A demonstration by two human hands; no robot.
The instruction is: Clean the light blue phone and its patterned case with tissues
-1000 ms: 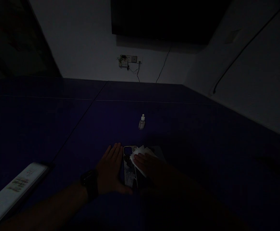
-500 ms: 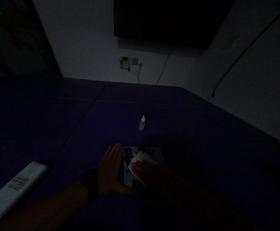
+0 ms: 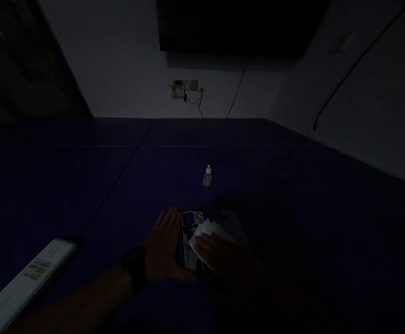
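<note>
A patterned phone case (image 3: 190, 253) with a large camera cutout lies on the dark blue surface. My left hand (image 3: 163, 246), a dark watch at its wrist, rests flat along the case's left edge, fingers stretched out and thumb by the bottom end. On the case's right part is a folded white tissue (image 3: 207, 227), pressed down under the fingers of my right hand (image 3: 214, 250). Just right of it lies a dark phone (image 3: 235, 225), camera lenses up, partly covered by my right hand and deep shadow.
A small dropper bottle (image 3: 207, 177) with a white cap stands beyond the case. To the left lies a long white printed box or device (image 3: 32, 276). A wall with sockets (image 3: 188, 86), cables and a dark screen (image 3: 237, 28) rises behind. The scene is very dim.
The whole view has shifted slightly, so things sit a little differently in it. Both hands keep nearly the same places at the phone case, the tissue still under my right hand.
</note>
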